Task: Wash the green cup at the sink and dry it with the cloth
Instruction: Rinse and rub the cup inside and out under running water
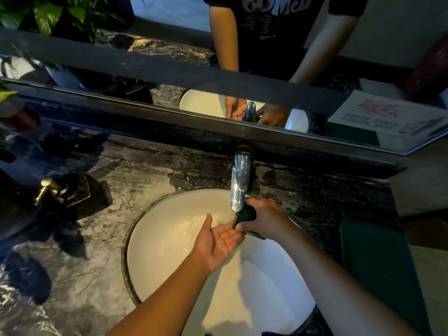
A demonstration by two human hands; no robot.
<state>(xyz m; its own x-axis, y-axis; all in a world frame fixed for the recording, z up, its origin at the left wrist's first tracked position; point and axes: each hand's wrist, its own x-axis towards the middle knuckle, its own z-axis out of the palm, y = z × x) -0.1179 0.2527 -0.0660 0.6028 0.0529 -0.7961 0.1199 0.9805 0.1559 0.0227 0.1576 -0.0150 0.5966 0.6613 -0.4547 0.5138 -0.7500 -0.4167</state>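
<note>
My right hand [265,218] grips the dark green cup [246,215] just under the spout of the chrome tap [239,183], over the white round sink [164,238]. The cup is tilted and mostly hidden by my fingers. My left hand [218,241] lies palm up, fingers straight, right beside the cup with its fingertips at the cup's lower edge. Water glistens in the basin below the tap. No cloth that I can tell is in sight.
Dark marble counter [92,251] surrounds the sink. A black soap dispenser with a gold pump [63,192] stands at the left. A dark green tray [378,267] lies at the right. A mirror [218,57] runs along the back, with plants at the far left.
</note>
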